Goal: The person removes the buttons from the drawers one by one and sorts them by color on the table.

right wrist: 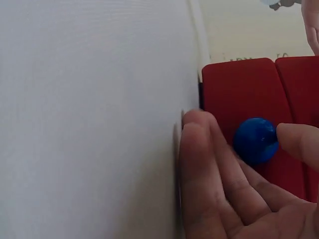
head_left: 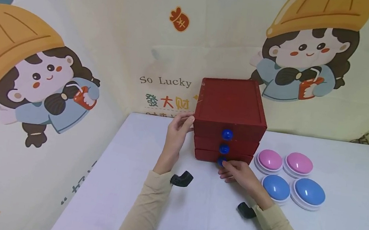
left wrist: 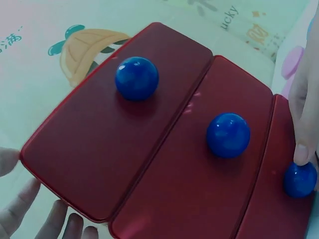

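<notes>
A dark red box with three stacked drawers (head_left: pixel 231 101) stands at the back of the table, each drawer front bearing a round blue knob. My left hand (head_left: pixel 176 135) is at the box's left side near the top drawer, fingers extended; in the left wrist view its fingertips (left wrist: pixel 59 209) are along the edge of the top drawer. With thumb and fingers on either side, my right hand (head_left: pixel 240 175) pinches the lowest knob (right wrist: pixel 254 142). The top knob (left wrist: pixel 137 78) and middle knob (left wrist: pixel 228 135) are untouched. All three drawers look closed.
Right of the box are two pink domed buttons (head_left: pixel 270 159) on white bases, with two blue domed buttons (head_left: pixel 276 187) in front of them. A printed cloth (head_left: pixel 178 53) hangs behind the white table (head_left: pixel 120 184). Black wrist devices (head_left: pixel 181 178) sit at both cuffs.
</notes>
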{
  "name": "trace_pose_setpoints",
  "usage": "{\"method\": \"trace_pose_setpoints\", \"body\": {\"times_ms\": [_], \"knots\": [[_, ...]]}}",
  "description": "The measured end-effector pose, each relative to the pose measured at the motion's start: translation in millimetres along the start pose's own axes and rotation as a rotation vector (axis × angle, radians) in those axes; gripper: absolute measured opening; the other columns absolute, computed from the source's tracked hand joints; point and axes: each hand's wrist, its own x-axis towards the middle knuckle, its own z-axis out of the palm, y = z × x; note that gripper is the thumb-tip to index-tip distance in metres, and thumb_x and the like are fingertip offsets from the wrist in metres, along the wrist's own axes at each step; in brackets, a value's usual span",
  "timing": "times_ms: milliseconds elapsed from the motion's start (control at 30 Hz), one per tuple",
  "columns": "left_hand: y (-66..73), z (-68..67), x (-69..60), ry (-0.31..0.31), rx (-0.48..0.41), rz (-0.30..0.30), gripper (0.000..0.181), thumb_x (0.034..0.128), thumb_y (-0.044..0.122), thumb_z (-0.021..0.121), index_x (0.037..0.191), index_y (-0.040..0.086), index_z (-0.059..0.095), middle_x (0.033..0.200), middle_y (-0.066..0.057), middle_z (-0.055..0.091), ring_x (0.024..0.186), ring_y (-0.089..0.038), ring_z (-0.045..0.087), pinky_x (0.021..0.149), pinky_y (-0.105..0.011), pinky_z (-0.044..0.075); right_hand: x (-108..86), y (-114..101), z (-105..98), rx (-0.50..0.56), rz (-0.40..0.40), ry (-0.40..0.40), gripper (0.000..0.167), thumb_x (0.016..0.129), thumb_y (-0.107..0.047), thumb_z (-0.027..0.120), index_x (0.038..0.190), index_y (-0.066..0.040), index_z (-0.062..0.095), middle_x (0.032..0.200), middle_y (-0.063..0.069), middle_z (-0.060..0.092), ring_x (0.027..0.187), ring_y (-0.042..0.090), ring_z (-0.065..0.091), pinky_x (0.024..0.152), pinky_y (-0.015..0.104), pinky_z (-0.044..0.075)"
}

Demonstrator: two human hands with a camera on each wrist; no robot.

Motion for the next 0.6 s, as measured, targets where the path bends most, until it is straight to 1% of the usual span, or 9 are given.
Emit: {"method": "trace_pose_setpoints", "body": {"times_ms": [67, 167, 300, 400, 467, 533, 600], "knots": [[-1.0, -1.4, -0.9, -0.011, 0.008, -0.001, 0.035, 0.0996, 0.028, 0.061, 0.128, 0.008, 0.059, 0.125, -0.010, 0.062, 0.112, -0.019, 0.061, 0.101, -0.047, 0.050, -1.5, -1, -1, -0.032, -0.013, 0.018, 0.047, 0.102, -0.033, 0.055, 0.121, 0.010, 0.061, 0.107, 0.021, 0.071, 0.091, 0.029, 0.071, 0.078, 0.036, 0.060], [-4.0, -3.9, -5.0, -0.027, 0.051, -0.007, 0.034, 0.0997, 0.025, 0.061, 0.128, 0.006, 0.058, 0.125, -0.011, 0.062, 0.112, -0.018, 0.059, 0.101, -0.049, 0.049, -4.2, -3, -3, -0.072, -0.028, 0.046, 0.046, 0.103, -0.032, 0.054, 0.121, 0.010, 0.061, 0.105, 0.021, 0.071, 0.092, 0.029, 0.072, 0.077, 0.036, 0.061], [-10.1, -8.4, -13.5, -0.034, 0.110, -0.015, 0.033, 0.0995, 0.023, 0.061, 0.128, 0.007, 0.059, 0.125, -0.009, 0.062, 0.114, -0.017, 0.059, 0.101, -0.044, 0.050, -9.8, -5, -6, -0.095, -0.051, 0.072, 0.044, 0.103, -0.030, 0.054, 0.122, 0.009, 0.060, 0.104, 0.021, 0.072, 0.091, 0.029, 0.072, 0.075, 0.035, 0.061], [-14.1, -12.0, -19.2, -0.028, 0.146, -0.009, 0.032, 0.0989, 0.025, 0.062, 0.127, 0.009, 0.061, 0.125, -0.007, 0.063, 0.115, -0.018, 0.059, 0.099, -0.039, 0.051, -15.0, -8, -8, -0.123, -0.099, 0.096, 0.041, 0.102, -0.027, 0.056, 0.121, 0.009, 0.060, 0.104, 0.021, 0.072, 0.089, 0.029, 0.073, 0.073, 0.033, 0.060], [-15.3, -13.7, -22.7, -0.027, 0.168, 0.002, 0.031, 0.0984, 0.024, 0.062, 0.126, 0.010, 0.062, 0.125, -0.006, 0.064, 0.116, -0.019, 0.058, 0.100, -0.038, 0.050, -19.0, -11, -10, -0.154, -0.149, 0.112, 0.039, 0.102, -0.024, 0.056, 0.121, 0.009, 0.060, 0.104, 0.021, 0.073, 0.088, 0.029, 0.073, 0.072, 0.031, 0.060], [-15.7, -15.1, -26.7, -0.036, 0.203, 0.021, 0.031, 0.0978, 0.024, 0.063, 0.126, 0.011, 0.062, 0.124, -0.005, 0.064, 0.117, -0.019, 0.058, 0.100, -0.039, 0.049, -23.7, -14, -11, -0.192, -0.192, 0.126, 0.037, 0.102, -0.022, 0.056, 0.121, 0.009, 0.061, 0.104, 0.019, 0.073, 0.089, 0.029, 0.073, 0.073, 0.030, 0.059], [-15.8, -16.3, -31.9, -0.061, 0.246, 0.048, 0.032, 0.0976, 0.024, 0.064, 0.127, 0.011, 0.062, 0.125, -0.004, 0.063, 0.117, -0.018, 0.057, 0.101, -0.042, 0.048, -29.2, -19, -11, -0.233, -0.219, 0.153, 0.034, 0.102, -0.021, 0.057, 0.121, 0.007, 0.062, 0.104, 0.017, 0.073, 0.091, 0.028, 0.072, 0.074, 0.027, 0.059]]}}
